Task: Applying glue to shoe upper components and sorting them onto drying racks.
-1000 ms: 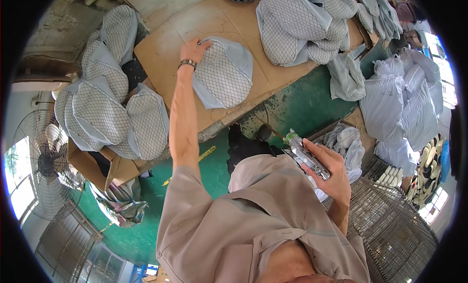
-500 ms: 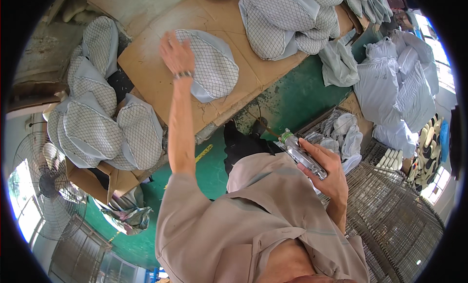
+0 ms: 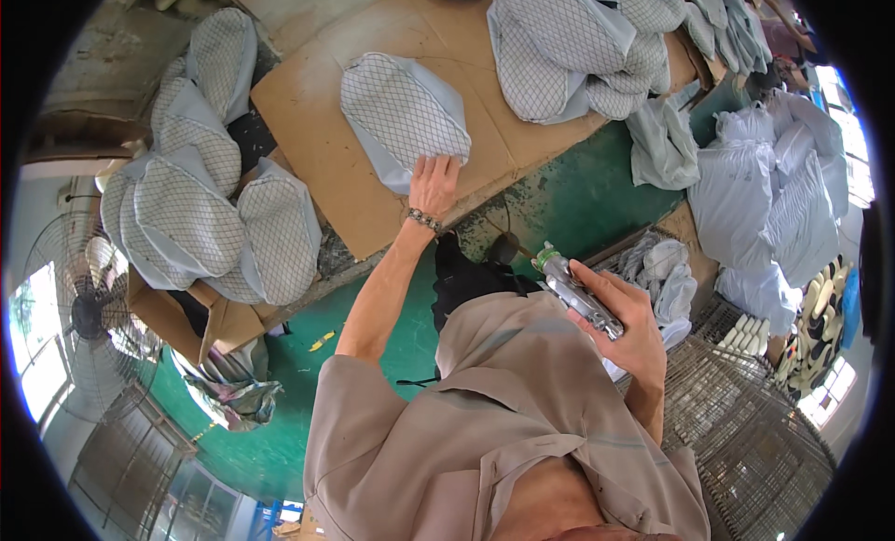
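A sole-shaped cloth liner (image 3: 401, 107), whitish with a dark diamond grid and a plain grey border, lies flat on a cardboard sheet. At its near end my left hand (image 3: 434, 185) has its fingers bent together over the edge, with the thumb hidden. My right hand (image 3: 623, 310) is closed around a silver cylindrical hand tool (image 3: 580, 294) with a green collar at its tip, held in front of my body and apart from the liner. The tool's exact kind cannot be made out.
Similar liners are piled at the left (image 3: 186, 210) and far right (image 3: 559, 37) of the cardboard-covered table (image 3: 308, 149). White sacks (image 3: 746, 191) and wire racks (image 3: 746, 420) stand to the right. A large fan (image 3: 89, 312) is at the left.
My left hand has moved from the liner's far left side to its near end, and its spread fingers have closed. My right hand still holds the tool. The view has shifted slightly.
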`<state>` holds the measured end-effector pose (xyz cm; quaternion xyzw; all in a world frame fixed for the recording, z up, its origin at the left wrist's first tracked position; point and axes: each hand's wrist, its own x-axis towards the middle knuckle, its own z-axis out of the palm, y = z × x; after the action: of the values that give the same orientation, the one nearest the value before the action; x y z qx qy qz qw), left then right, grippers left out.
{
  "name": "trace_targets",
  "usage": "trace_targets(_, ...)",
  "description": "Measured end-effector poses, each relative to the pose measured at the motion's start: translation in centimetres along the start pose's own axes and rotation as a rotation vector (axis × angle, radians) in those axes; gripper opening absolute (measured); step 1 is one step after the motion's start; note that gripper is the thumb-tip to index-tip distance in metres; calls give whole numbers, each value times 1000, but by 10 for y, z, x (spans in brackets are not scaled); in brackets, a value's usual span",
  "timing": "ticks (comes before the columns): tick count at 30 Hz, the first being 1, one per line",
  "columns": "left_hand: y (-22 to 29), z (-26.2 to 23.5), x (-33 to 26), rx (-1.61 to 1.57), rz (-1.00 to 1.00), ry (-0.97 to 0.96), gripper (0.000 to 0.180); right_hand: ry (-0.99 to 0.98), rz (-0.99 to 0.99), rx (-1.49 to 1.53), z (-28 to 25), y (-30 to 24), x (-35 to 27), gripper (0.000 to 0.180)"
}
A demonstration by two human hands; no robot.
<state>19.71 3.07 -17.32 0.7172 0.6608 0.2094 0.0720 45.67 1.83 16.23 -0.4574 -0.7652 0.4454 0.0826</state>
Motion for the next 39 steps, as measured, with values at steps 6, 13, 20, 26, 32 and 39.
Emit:
trace_targets(6,9,21,-26,58,-23,106,35,14,-51,29,-12,-19,-7,58)
trace_targets(13,15,22,-28,24,-92,89,35,76,-96,-18,-21,-37,-10,58)
trace_targets(20,-12,-16,21,-216,-259,264,48,76,-64,-39,-14,-37,-6,64)
trace_targets(26,-137,-78,128,44,-252,454,62,69,-43,-46,-2,-35,-3,60)
trace_targets(32,-142,-94,176,-207,-316,-340,64,110,109,-25,1,-24,-2,59)
trace_targets(39,-184,-71,194,1,-441,-308,73,138,182,-9,3,-25,6,60)
